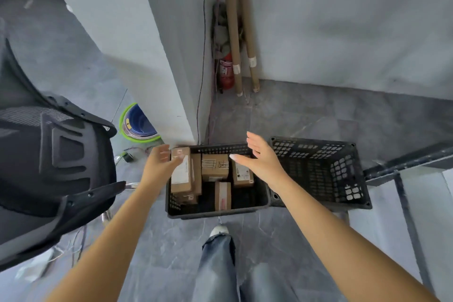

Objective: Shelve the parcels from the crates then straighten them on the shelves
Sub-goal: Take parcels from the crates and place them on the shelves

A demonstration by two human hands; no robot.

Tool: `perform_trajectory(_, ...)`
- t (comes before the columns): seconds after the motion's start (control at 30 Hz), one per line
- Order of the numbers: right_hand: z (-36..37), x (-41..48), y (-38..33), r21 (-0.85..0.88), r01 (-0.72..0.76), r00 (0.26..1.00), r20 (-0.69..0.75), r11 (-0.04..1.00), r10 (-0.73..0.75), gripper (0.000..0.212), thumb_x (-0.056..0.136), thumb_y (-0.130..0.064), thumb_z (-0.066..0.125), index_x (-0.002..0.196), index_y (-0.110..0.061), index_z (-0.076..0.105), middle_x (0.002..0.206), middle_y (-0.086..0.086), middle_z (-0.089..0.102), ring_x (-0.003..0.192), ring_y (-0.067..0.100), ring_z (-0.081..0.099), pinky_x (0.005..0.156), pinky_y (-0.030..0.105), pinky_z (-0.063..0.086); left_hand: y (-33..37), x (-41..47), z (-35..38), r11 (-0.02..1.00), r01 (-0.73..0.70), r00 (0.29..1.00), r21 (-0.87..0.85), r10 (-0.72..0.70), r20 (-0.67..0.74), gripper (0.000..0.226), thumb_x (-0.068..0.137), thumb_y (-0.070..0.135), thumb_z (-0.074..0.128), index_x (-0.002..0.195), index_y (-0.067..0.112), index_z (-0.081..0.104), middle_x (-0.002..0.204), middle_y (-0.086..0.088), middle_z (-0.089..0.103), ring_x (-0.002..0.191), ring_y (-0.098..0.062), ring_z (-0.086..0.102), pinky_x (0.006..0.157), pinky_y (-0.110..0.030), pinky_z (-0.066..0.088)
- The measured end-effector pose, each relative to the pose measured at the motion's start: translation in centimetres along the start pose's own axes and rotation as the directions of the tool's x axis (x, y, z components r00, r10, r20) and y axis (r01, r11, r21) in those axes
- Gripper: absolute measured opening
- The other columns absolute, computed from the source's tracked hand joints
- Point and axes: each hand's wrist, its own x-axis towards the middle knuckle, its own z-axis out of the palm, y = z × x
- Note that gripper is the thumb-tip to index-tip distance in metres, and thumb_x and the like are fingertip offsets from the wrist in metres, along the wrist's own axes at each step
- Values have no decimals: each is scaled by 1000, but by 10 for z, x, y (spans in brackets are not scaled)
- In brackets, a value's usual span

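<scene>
Fingers of both hands are spread and loose, and they grasp nothing. Her left hand (160, 162) reaches down over the left end of a black crate (215, 211), with its fingertips just beside the top of a long cardboard parcel (181, 171); I cannot tell if they touch it. Her right hand (261, 157) hangs above the right end of the same crate, palm turned to the left, thumb pointing to the other hand.

Inside the crate lie several brown parcels. The long one with a white label stands along the left wall, on top of others. A wider parcel with black printed lines (215, 167) lies in the middle at the far side. A smaller one (242, 175) is partly under the right hand, and a narrow one with a red mark (223, 195) lies nearer to the front wall.

A second black crate (318, 171) stands just beside the first, on its right, tilted, and I see no parcels in it. At the right edge runs a dark metal shelf frame (402, 164).

On the left is a black office chair (56, 154), and behind it a blue bucket with a green rim (138, 122). In the corner of the grey walls lean two cardboard tubes (241, 32), with a red fire extinguisher (226, 71) beside them. Below, a leg in blue jeans and a white shoe (219, 230) stand on the grey floor.
</scene>
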Motion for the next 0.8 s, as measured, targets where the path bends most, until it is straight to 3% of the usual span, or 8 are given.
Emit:
perform_trajectory(0.13,56,101,59,-67,-85,990,106,994,92,90,78,-32,80,151,-24,28,155,1,34,142,16,32,110,30,28,-61,93,33,992,129,991,-4,-129,-43,47,87,15,67,129,9,47,117,-6,55,99,-17,51,83,-30,40)
perform_trajectory(0.37,170,251,190,-153,-72,956,272,986,112,89,81,-28,78,152,-19,24,157,2,31,142,17,32,113,34,30,-195,235,90,980,193,975,55,-185,-121,52,88,12,66,134,6,42,107,4,45,98,-13,48,80,-29,40)
perform_trajectory(0.47,210,285,238,-143,-86,936,327,986,129,89,82,-26,77,152,-16,24,155,2,34,142,18,33,111,31,30,-245,275,103,966,254,959,57,-244,-141,66,86,10,67,140,4,30,113,2,45,109,-15,49,89,-30,41)
perform_trajectory(0.53,233,298,261,-146,-127,917,360,981,173,97,78,-35,79,153,-19,21,155,0,34,141,19,34,112,36,32,-270,291,108,946,324,934,24,-317,-163,83,82,21,72,145,2,21,131,-3,49,120,-23,49,100,-35,40)
perform_trajectory(0.57,241,304,270,-139,-158,903,380,978,199,97,76,-40,79,153,-20,23,153,-1,38,139,20,37,112,38,35,-279,297,109,937,349,925,14,-342,-166,85,81,29,74,145,2,25,134,-7,51,122,-27,51,102,-39,41)
perform_trajectory(0.67,257,304,277,-90,-238,877,408,967,254,82,79,-40,76,146,-20,33,141,-2,53,128,20,51,105,39,44,-283,297,113,943,331,936,6,-328,-124,51,83,37,70,125,10,57,117,-4,65,106,-23,60,92,-36,48)
perform_trajectory(0.8,231,278,237,-3,-290,891,364,957,271,67,82,-37,74,138,-20,40,133,-1,59,119,17,57,97,31,48,-248,266,108,973,229,970,-36,-231,-72,39,87,32,66,123,17,61,116,-1,67,104,-18,64,94,-40,51)
